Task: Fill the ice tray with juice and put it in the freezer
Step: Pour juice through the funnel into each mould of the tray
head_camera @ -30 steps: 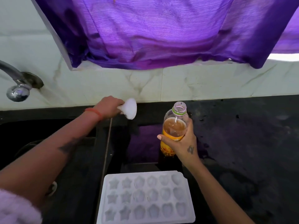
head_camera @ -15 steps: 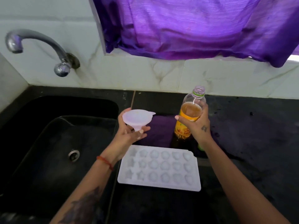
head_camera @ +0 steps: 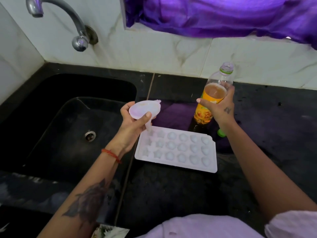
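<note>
A white ice tray [head_camera: 176, 164] with star and round cells lies on the black counter, its cells holding no juice that I can see. My left hand [head_camera: 133, 124] grips a white funnel [head_camera: 144, 109], whose spout points down at the tray's far-left corner cell. My right hand [head_camera: 217, 107] holds an uncapped juice bottle [head_camera: 212, 93] upright just behind the tray; amber juice fills it about two thirds. A green cap [head_camera: 221, 133] lies on the counter below my right wrist.
A black sink [head_camera: 68, 127] with a drain sits left of the tray, under a metal tap [head_camera: 75, 26]. White marble tiles back the black counter [head_camera: 171, 194]. A purple curtain [head_camera: 223, 16] hangs above, and a purple cloth [head_camera: 178, 114] lies behind the tray.
My left hand brought the funnel from the back wall down to the tray's far-left corner. The bottle stayed upright in my right hand. The view tilted down.
</note>
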Demonstrator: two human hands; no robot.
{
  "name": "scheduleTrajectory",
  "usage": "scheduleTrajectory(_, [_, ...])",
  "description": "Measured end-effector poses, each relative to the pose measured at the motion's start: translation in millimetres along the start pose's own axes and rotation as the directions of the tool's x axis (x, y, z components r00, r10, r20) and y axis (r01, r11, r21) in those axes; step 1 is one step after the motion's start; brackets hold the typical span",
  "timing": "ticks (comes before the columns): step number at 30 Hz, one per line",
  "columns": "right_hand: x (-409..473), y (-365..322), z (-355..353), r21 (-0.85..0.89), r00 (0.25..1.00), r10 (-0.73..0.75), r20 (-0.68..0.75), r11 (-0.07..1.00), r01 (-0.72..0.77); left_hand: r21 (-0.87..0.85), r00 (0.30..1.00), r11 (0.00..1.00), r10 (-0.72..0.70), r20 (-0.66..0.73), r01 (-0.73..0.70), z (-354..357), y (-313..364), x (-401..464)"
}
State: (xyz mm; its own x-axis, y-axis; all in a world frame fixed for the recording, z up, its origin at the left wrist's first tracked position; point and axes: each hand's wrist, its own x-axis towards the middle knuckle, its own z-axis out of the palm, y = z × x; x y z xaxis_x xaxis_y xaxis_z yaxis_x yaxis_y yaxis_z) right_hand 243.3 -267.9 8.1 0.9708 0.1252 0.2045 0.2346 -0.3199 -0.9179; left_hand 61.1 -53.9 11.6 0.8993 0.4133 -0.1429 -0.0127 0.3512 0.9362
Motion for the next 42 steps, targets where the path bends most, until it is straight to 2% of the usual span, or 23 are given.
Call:
scheduleTrajectory(7, [-1.3,-9.2,-4.7,-0.098,0.998,-0.025,-0.057,0.995,0.019,0.077,1.000,0.997,0.022,-0.014,-0.021,-10.7,-3.0,-1.6])
scheduleTrajectory(13, [-11.1,-38.7,-18.6,-0.125,0.987,-0.152,-0.051,0.982,0.145,0.175,0.998,0.984,0.049,-0.034,-0.042,-16.8,-10.9,-3.5])
scheduleTrajectory(20, [-33.1,-64.9,-28.6,-0.328,0.958,-0.260,0.119,0.901,0.285,0.221,1.000,0.975,0.016,-0.009,-0.014,-17.9,-14.4,-2.1])
scheduleTrajectory(29, [-49.6,-62.4,-28.6,-0.399,0.925,-0.280,0.258,0.841,0.366,0.210,0.998,0.976,-0.057,-0.011,0.058,-25.6,-19.2,-4.4])
scheduleTrajectory(36, [-48.7,-59.1,-19.4,-0.553,0.870,-0.245,0.429,0.690,0.467,0.205,0.996,0.976,-0.077,0.042,0.066,-30.7,-17.1,-3.0])
scheduleTrajectory(42, [-47.6,-56.1,-11.4,-0.622,0.828,-0.223,0.514,0.569,0.539,0.206,0.992,0.977,-0.081,0.093,0.061,-29.7,-13.5,-3.0])
